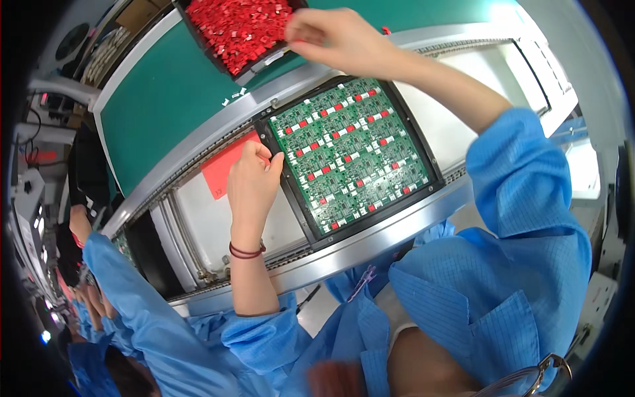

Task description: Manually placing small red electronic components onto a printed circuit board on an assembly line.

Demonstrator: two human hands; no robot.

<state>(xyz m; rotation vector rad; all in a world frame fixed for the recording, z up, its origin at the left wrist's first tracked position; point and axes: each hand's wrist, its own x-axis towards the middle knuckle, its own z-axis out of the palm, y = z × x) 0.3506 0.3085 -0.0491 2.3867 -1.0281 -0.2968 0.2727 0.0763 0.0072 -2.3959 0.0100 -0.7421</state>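
Observation:
A green circuit board panel with rows of white and red connectors lies in a black frame on the conveyor. My left hand is closed beside the frame's left edge, a bit of red showing between its thumb and fingers. Over the right edge of a black bin heaped with small red plastic connectors, my right hand is closed, its fingertips pinched together. A speck of red shows at those fingertips, and the curled fingers hide the rest.
Metal conveyor rails run along both sides of the frame. A red sheet lies to its left. White bits lie on the green mat, with a stray red piece. At the left, a co-worker's blue sleeve reaches toward the line.

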